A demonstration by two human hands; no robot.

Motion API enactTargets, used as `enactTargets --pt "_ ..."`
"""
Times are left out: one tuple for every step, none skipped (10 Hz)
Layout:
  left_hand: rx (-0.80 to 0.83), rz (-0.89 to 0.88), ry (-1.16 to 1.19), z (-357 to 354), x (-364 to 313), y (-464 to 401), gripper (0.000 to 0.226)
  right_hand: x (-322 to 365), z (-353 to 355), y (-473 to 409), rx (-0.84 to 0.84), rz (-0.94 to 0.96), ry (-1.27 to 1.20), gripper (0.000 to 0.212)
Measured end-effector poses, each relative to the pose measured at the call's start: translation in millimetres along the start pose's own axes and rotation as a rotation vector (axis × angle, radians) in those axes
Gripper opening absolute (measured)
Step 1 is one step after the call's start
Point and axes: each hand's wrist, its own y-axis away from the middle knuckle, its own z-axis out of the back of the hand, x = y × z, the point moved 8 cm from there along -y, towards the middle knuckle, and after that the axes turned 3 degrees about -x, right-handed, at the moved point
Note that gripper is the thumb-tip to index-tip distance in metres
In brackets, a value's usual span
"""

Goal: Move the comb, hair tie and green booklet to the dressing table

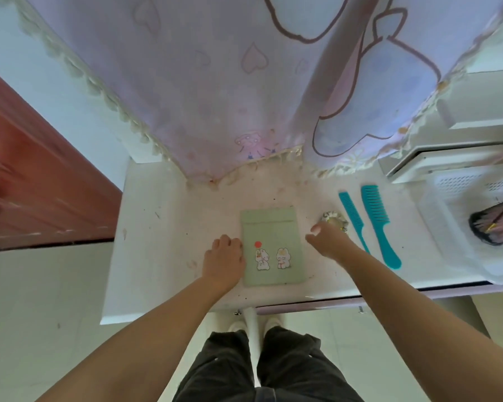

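Head view looks down on a white dressing table [157, 227], speckled and stained; the green booklet [272, 246] lies near its front edge, the left hand [224, 259] curled loosely at its left side, holding nothing; the right hand [328, 237] is half open and empty, just beside the hair tie [333, 220]. Two teal combs [375, 221] lie toward the right edge (everything seems placed already); next likely just withdrawing. A patterned cloth [215, 82] hangs behind; pale tiled floor below.
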Motion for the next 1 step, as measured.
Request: enactTargets --pt "-0.029 -0.127 -0.090 -11.5 5.4 17.6 0.037 26.2 61.1 22.4 -0.019 0.087 0.067 0.031"
